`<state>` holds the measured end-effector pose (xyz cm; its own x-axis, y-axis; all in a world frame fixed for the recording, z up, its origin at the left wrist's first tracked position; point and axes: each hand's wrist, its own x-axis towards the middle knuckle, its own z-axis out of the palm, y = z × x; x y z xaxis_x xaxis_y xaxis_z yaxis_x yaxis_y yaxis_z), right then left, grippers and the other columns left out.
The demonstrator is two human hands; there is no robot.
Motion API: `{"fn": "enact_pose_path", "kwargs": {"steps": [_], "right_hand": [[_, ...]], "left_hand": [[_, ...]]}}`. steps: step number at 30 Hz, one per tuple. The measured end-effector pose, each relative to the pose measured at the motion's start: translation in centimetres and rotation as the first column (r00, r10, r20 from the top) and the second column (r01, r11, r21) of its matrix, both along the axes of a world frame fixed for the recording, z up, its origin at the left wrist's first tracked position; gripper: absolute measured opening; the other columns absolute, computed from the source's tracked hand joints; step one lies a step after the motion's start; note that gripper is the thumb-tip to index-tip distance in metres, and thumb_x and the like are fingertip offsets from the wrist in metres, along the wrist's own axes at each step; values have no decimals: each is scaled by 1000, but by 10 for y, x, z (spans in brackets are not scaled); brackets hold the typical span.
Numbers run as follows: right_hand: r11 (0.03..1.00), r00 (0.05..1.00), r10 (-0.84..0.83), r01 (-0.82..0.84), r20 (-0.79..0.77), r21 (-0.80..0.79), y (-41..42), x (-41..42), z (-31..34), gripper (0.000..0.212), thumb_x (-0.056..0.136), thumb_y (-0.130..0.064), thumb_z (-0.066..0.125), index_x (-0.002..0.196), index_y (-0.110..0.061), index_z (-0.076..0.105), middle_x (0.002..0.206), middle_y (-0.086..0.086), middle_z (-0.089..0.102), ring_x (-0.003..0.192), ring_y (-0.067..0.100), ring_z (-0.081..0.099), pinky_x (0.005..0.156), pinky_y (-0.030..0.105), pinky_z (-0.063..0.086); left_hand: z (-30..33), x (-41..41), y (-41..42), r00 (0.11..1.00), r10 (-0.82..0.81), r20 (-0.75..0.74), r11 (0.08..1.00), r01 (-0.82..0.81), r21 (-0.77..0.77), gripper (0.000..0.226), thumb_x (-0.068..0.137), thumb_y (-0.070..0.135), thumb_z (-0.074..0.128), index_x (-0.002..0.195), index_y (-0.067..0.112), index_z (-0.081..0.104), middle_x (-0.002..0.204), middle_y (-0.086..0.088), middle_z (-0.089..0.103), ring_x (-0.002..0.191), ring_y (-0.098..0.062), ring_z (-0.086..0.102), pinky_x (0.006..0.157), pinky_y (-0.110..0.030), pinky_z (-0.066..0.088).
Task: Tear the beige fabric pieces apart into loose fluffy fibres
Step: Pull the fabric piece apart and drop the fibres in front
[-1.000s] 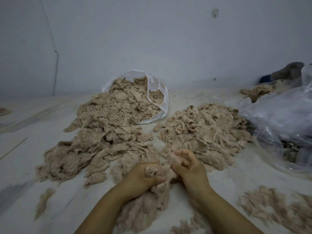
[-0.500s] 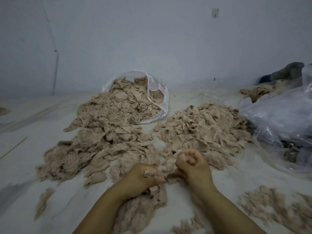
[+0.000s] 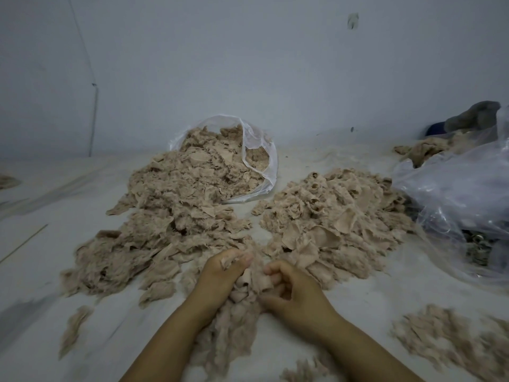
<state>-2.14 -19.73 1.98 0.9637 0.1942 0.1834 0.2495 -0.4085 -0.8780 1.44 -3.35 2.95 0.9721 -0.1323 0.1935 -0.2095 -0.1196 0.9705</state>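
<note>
Readable text: none.
Labels/brands: none legible on bags, fabric or wall.
Nos./signs: none to be read.

two hands (image 3: 220, 274), two clear plastic bags (image 3: 259, 150), two large fabric heaps (image 3: 330, 210)

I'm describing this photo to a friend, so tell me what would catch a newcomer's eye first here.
First, the two hands at the bottom centre: the left hand and right hand both grip a beige fabric piece between them. Behind them spread two big heaps of beige scraps, one spilling from a clear bag by the wall, the other to its right.
</note>
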Motion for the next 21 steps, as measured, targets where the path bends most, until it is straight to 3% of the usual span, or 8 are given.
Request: {"fn": "enact_pose_path", "kwargs": {"steps": [3, 7, 10, 11, 13, 16, 18, 21], "right_hand": [[957, 991, -124, 133, -51, 259, -4, 4, 2, 15, 90, -2, 58, 81, -13, 63, 69, 5, 60, 56, 15, 53, 54, 30, 46], [830, 971, -67, 181, -228, 527, -11, 5, 6, 19, 92, 1, 53, 77, -8, 59, 55, 7, 54, 39, 13, 40, 39, 22, 30], [838, 964, 23, 126, -265, 530, -8, 2, 7, 17, 93, -2, 54, 77, -6, 56, 50, 7, 55, 37, 14, 43, 38, 22, 35], [843, 964, 28, 119, -264, 524, -6, 1, 7, 15, 92, -4, 56, 77, -6, 56, 50, 8, 57, 37, 14, 46, 39, 22, 37], [843, 966, 7, 133, -257, 521, -3, 0, 7, 12, 90, -4, 59, 80, -5, 55, 52, 11, 59, 37, 17, 49, 40, 23, 41], [832, 969, -40, 169, -246, 529, -5, 2, 6, 14, 90, 0, 59, 79, -5, 53, 49, 9, 56, 38, 17, 47, 42, 26, 42], [837, 965, -57, 186, -256, 514, -8, 3, 6, 16, 89, 0, 60, 77, -6, 52, 48, 7, 53, 38, 15, 44, 42, 25, 37], [840, 956, -22, 176, -292, 512, -11, 3, 9, 17, 88, -1, 62, 76, -6, 52, 46, 3, 50, 36, 11, 40, 38, 22, 32]], "left_hand": [[-1, 2, 0, 998, 2, 59, 993, -9, 121, 18, 93, 19, 56, 77, 13, 64, 72, 4, 66, 68, -4, 59, 64, -10, 44], [-3, 8, 11, 990, 128, 59, 959, -138, 246, 27, 95, 22, 53, 70, 12, 51, 69, -1, 54, 71, -18, 55, 68, -28, 40], [-1, 5, 13, 988, 136, 76, 941, -153, 301, 15, 91, 31, 58, 80, 22, 62, 84, 2, 66, 87, -18, 63, 71, -25, 44], [0, 3, 12, 994, 69, 85, 950, -92, 298, 11, 87, 41, 60, 87, 30, 64, 92, 10, 67, 92, -8, 62, 72, -18, 45], [2, -3, 8, 993, -106, 55, 942, 83, 325, 28, 71, 59, 66, 94, 44, 62, 102, 30, 63, 96, 12, 57, 73, -6, 43], [0, -4, 3, 970, -238, 53, 879, 191, 437, 11, 77, 35, 75, 75, 40, 65, 77, 23, 66, 70, 7, 58, 64, -9, 42], [0, -1, 8, 970, -232, 71, 890, 182, 418, 32, 87, 21, 67, 60, 39, 62, 61, 19, 60, 58, 5, 52, 58, -12, 39], [5, 4, 18, 984, -144, 108, 891, 82, 447, 20, 93, 24, 57, 75, 30, 64, 78, 9, 66, 79, -7, 61, 71, -19, 44]]}}
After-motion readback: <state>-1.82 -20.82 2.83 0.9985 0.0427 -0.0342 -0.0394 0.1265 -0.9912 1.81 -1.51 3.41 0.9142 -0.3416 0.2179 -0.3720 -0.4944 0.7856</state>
